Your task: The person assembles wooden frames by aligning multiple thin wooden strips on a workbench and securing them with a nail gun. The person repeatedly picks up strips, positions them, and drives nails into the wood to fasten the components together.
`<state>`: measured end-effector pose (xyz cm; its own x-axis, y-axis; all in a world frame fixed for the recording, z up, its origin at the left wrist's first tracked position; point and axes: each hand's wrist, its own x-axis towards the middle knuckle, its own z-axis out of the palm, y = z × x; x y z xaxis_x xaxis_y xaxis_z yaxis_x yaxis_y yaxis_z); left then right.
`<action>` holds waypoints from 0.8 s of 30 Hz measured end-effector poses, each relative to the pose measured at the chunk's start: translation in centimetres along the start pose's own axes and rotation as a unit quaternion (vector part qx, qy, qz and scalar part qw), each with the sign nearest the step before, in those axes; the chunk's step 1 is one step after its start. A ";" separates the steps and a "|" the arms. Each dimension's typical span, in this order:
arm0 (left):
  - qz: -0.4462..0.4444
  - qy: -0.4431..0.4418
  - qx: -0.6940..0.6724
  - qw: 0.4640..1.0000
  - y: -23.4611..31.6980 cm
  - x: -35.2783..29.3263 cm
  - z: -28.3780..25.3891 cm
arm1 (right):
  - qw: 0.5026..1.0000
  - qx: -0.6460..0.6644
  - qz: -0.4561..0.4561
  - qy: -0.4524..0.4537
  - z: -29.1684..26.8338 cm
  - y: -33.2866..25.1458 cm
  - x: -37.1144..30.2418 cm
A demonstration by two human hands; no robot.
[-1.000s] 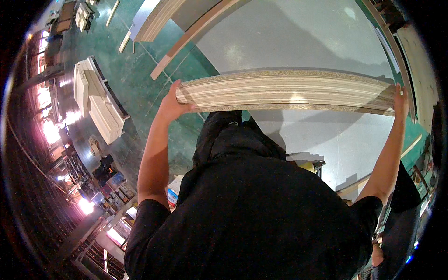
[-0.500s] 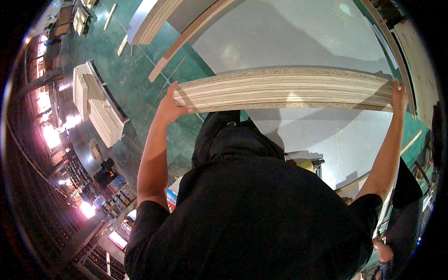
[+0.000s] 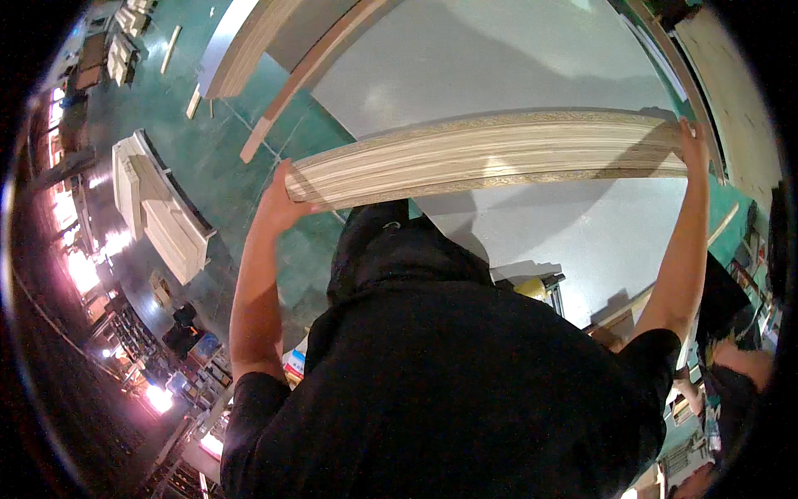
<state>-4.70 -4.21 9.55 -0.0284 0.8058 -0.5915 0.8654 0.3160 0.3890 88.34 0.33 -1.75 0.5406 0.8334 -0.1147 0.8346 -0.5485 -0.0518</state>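
Observation:
A long stack of narrow, pale wood-grain strips point(image 3: 490, 158) spans the space in front of me, held crosswise between my two hands. My left hand point(image 3: 283, 202) is closed round its left end, with the thumb along the near edge. At the opposite end, my right hand point(image 3: 695, 150) grips the stack, fingers at the far corner. The left end sits slightly nearer to me than the right. Beyond and below the stack lies a large grey panel point(image 3: 482, 50), with the shadows of the stack and my arms across it.
A brown wooden bar point(image 3: 312, 71) lies along the panel's left side, beside a thick stack of boards point(image 3: 249, 50). Pale panels point(image 3: 158, 208) rest farther left over the green floor point(image 3: 241, 179). A yellow-and-black tool point(image 3: 534, 288) is near my body. Another person's arm point(image 3: 740, 364) shows at the lower right.
The stack has tilted a little, its left end lower and right end higher in view. The scene has shifted left. The other person's arm has come farther into view at right.

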 end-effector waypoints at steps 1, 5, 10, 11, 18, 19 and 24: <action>-0.001 -0.002 0.010 1.000 1.0 -0.1 -0.4 | 1.000 0.000 -0.003 -0.003 0.1 0.3 -0.1; -0.001 -0.005 -0.012 1.000 0.2 -0.2 -0.2 | 0.995 0.099 0.017 -0.025 0.0 -1.2 -0.2; -0.005 0.003 -0.007 1.000 0.8 0.1 -0.2 | 0.989 0.130 0.067 0.006 -0.6 -1.5 -0.4; -0.004 0.005 -0.006 1.000 1.0 0.0 -0.2 | 0.990 0.115 0.077 -0.002 -0.8 -1.7 -0.4; -0.015 0.000 -0.025 1.000 1.8 -0.4 -0.4 | 0.994 -0.027 -0.048 -0.094 0.2 -1.7 -0.3; -0.004 0.003 -0.015 1.000 1.9 -0.1 -0.4 | 0.986 -0.098 -0.084 -0.101 1.2 -1.5 -0.1; 0.061 0.009 -0.043 0.997 -0.3 -0.9 0.2 | 0.991 -0.033 -0.043 -0.126 -2.8 -4.2 -1.8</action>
<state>-4.87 -5.11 9.78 0.0646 0.8489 -0.5246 0.8164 0.2573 0.5170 84.16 1.33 1.41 0.4306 0.8292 -0.3563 0.8862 -0.4633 -0.0073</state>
